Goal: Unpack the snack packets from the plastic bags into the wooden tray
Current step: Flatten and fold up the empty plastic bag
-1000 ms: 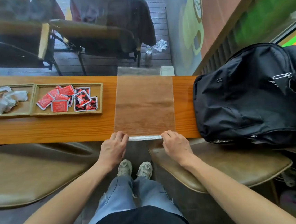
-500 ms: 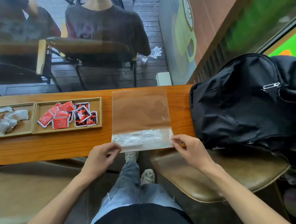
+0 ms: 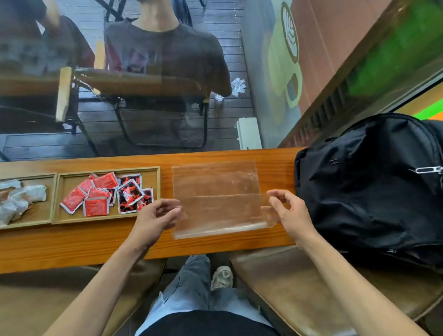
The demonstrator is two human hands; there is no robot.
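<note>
A clear empty plastic bag (image 3: pixel 218 198) lies folded over on the wooden counter (image 3: pixel 46 247). My left hand (image 3: pixel 155 220) pinches its left edge and my right hand (image 3: pixel 286 210) pinches its right edge, both at the fold. Left of the bag stands a wooden tray (image 3: pixel 63 199) with several red and red-black snack packets (image 3: pixel 106 195) in it. A second wooden tray (image 3: pixel 50 195) further left holds several pale wrapped packets (image 3: pixel 12 201).
A black backpack (image 3: pixel 379 187) fills the counter's right end, close to my right hand. Glass rises behind the counter, with seated people beyond it. Brown padded stools (image 3: pixel 293 282) stand below the counter by my legs.
Both hands lifted the bag's near end from the counter edge and folded it forward over the rest of the bag. The hands now sit further onto the counter.
</note>
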